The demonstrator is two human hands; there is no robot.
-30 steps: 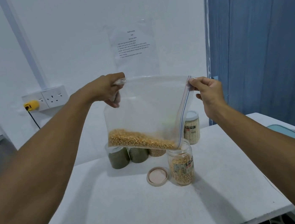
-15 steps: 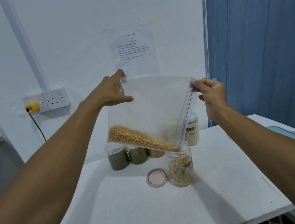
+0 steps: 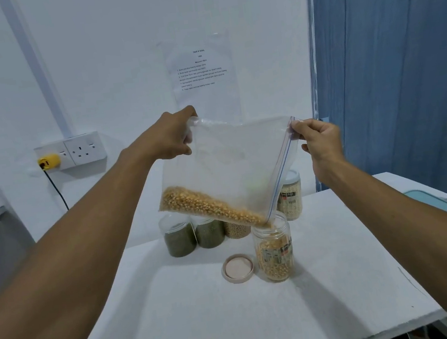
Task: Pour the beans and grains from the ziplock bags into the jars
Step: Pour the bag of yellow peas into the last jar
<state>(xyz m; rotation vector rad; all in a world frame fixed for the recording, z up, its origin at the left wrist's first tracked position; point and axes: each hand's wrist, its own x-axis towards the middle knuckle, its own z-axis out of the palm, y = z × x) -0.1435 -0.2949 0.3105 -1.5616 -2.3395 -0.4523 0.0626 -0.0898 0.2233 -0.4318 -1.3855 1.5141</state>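
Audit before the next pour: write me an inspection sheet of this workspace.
Surface: white table; no spilled kernels seen.
Job's things: clear ziplock bag of yellow kernels, tilted, lower corner at the mouth of the part-filled open clear jar; round beige lid beside it; behind, two clear jars of green grains, a jar of beige beans, a white-lidded jar of pale grains.
Clutter: teal-rimmed object far right, kind unclear.
Grippers: left hand grips the bag's top corner; right hand pinches its zip end.
Cables: black cable hangs from a yellow plug in the white wall socket.
Surroundings: printed paper sheet on white wall; blue curtain right.
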